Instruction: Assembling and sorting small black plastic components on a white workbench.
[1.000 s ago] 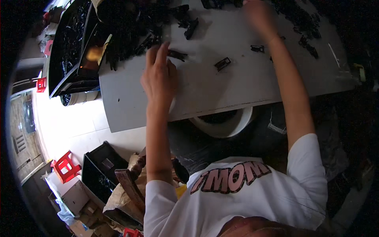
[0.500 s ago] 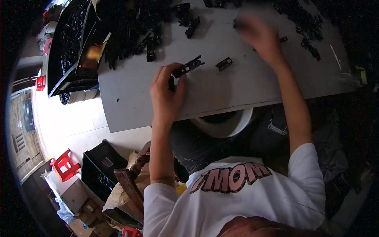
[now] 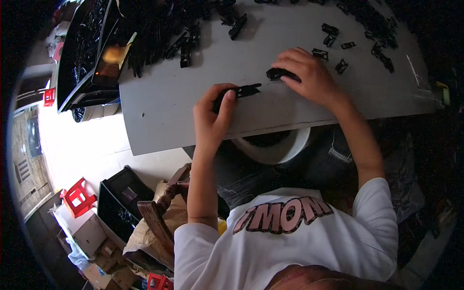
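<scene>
My left hand [image 3: 215,111] is closed around a long black slotted plastic part [image 3: 249,90], whose forked end sticks out to the right above the grey table. Close by on the right, my right hand [image 3: 309,75] has its fingers curled on a smaller black plastic piece [image 3: 276,74]. The piece's left end shows; its other end is hidden under the fingers. A gap separates the two parts. Just beyond my right hand lie several small black frame-like pieces, among them one by the knuckles [image 3: 320,54] and one farther right [image 3: 341,66].
Heaps of black parts [image 3: 157,36] cover the far left of the grey table [image 3: 164,116], and more lie at the far right [image 3: 382,34]. A black bin [image 3: 84,58] stands left of the table. Under the near edge is a white tub [image 3: 295,150]. A wooden chair [image 3: 157,222] stands lower left.
My right hand has come back toward me from the far side, now gripping a black piece. My left hand has shifted slightly right and nearer, turning its part flatter.
</scene>
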The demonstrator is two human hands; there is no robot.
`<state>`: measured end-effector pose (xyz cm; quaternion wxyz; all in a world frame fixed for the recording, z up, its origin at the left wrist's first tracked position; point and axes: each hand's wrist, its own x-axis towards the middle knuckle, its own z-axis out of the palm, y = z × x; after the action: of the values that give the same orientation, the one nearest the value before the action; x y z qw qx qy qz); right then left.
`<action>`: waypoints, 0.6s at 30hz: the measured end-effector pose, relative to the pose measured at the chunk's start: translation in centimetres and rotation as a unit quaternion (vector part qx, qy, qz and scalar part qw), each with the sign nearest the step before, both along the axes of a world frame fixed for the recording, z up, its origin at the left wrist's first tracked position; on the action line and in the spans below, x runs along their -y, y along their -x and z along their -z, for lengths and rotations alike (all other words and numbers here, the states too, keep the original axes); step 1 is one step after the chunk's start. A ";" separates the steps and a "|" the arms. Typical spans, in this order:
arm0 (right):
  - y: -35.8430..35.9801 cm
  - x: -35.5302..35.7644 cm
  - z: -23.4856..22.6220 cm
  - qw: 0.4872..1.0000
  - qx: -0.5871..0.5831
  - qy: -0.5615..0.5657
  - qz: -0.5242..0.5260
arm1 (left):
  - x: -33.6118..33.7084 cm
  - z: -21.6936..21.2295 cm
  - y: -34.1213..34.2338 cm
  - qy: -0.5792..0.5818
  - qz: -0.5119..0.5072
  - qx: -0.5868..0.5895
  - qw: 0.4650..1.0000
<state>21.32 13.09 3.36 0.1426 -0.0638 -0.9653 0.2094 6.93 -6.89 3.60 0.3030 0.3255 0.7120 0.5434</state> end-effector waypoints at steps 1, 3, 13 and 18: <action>0.0 0.2 0.1 1.000 -0.008 -0.016 0.016 | -0.3 -0.1 -0.2 -0.025 -0.013 0.004 1.000; 0.1 0.7 0.1 0.999 -0.015 -0.033 0.031 | -0.9 0.0 -0.2 -0.050 -0.027 0.008 0.998; 1.6 4.7 -1.8 0.996 -0.057 0.069 0.012 | -2.0 1.2 -0.7 -0.017 -0.030 -0.095 0.995; 1.5 5.9 -2.0 0.999 -0.043 0.022 0.017 | -2.4 1.0 -1.8 -0.021 0.028 -0.196 0.980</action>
<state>19.85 7.18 5.35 0.1864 -0.0744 -0.9520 0.2310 8.69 -4.51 2.56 0.1660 0.4517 0.7368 0.4749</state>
